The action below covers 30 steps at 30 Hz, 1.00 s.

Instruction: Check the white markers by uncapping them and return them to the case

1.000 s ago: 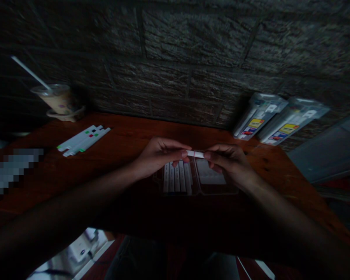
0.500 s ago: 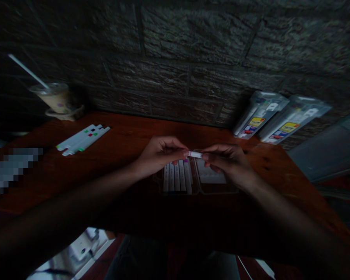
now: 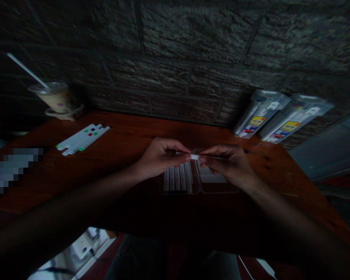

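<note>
A white marker [image 3: 195, 157] is held level between my two hands, over the table's middle. My left hand [image 3: 167, 155] pinches its left end between thumb and fingers. On the other end, my right hand [image 3: 225, 158] has a like pinch. Fingers cover most of the marker, so only a short white stretch shows. Just below lies an open clear plastic case [image 3: 198, 186], its left half holding several white markers [image 3: 177, 179] side by side. A white insert [image 3: 212, 175] sits in its right half, partly hidden by my right hand.
Several white markers [image 3: 83, 139] lie grouped at the left. Behind them stands a drink cup [image 3: 56, 99] with a straw. Two clear marker cases [image 3: 255, 114] stand at the back right against the stone wall [image 3: 169, 58]. The wooden table [image 3: 128, 132] is dimly lit.
My hands have come closer together on the marker, the left one shifting slightly right. The reddish band seen near my left fingers is now covered.
</note>
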### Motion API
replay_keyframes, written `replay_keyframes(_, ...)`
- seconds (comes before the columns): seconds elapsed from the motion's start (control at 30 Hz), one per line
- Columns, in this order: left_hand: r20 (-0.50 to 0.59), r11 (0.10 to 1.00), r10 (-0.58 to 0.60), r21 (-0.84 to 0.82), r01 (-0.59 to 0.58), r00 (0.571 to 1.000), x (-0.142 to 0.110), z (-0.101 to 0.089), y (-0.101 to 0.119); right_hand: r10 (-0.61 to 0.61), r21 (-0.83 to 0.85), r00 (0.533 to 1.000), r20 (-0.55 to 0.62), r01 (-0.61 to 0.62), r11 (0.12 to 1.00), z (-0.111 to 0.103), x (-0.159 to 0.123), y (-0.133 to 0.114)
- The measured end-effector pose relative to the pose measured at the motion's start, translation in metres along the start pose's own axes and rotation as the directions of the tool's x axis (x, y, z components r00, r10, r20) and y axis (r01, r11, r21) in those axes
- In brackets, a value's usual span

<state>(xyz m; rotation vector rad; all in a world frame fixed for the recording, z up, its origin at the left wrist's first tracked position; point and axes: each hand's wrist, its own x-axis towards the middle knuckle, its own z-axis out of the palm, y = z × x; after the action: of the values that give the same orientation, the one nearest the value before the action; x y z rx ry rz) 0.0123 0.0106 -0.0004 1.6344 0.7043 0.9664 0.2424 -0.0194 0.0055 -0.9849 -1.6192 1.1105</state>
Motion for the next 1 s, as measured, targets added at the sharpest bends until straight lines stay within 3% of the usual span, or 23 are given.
replay_keyframes(0.13,-0.013,0.995,0.076,0.063,-0.075,0.997,-0.002,0.003,0.0,-0.157,-0.144,0.986,-0.058,0.147,0.979,0.006,-0.003,0.001)
replay_keyframes(0.3,0.027,0.99,0.102,0.094,-0.104,0.994,-0.006,0.007,-0.001,-0.221,-0.2,0.974,-0.057,0.205,0.958,0.011,-0.007,-0.001)
replay_keyframes(0.47,0.06,0.994,0.076,0.077,-0.08,0.995,-0.009,0.01,0.003,-0.173,-0.148,0.983,-0.062,0.162,0.976,0.012,-0.007,-0.002)
replay_keyframes(0.63,0.008,0.989,0.117,0.085,-0.117,0.993,-0.006,0.008,0.005,-0.107,-0.032,0.993,-0.051,0.106,0.994,0.011,-0.005,0.001)
replay_keyframes(0.83,-0.066,0.996,0.081,0.05,-0.078,0.994,-0.002,0.004,0.012,-0.047,-0.047,0.994,-0.096,0.043,0.998,0.007,-0.002,-0.008)
replay_keyframes(1.0,-0.121,0.998,0.054,-0.019,-0.056,0.991,0.002,-0.001,0.011,0.029,0.053,0.992,-0.121,-0.023,0.998,0.004,-0.002,-0.008)
